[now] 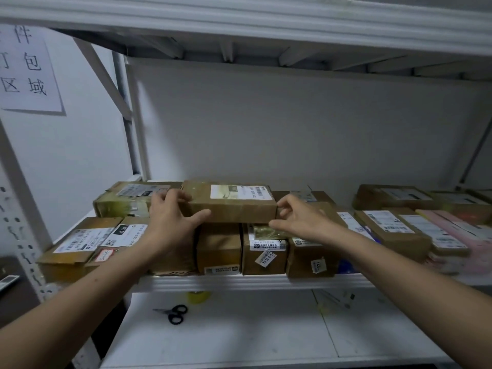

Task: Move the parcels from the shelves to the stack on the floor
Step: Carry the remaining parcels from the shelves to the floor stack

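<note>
A flat brown cardboard parcel [234, 209] with a white label lies on top of several other parcels on the middle shelf [253, 282]. My left hand [173, 219] grips its left end, fingers over the top corner and thumb along the lower front edge. My right hand [300, 218] holds the right end, with fingers curled against the side and the thumb under the bottom edge. Below it stand smaller boxes [218, 246] with stickers. The floor stack is out of view.
More labelled cartons [394, 230] and pink mailers [458, 230] fill the shelf's right side, and two boxes [80, 243] sit at the left. The lower shelf holds black scissors [174, 314] and a yellow tape roll [198, 296]. Another shelf [239, 20] hangs close overhead.
</note>
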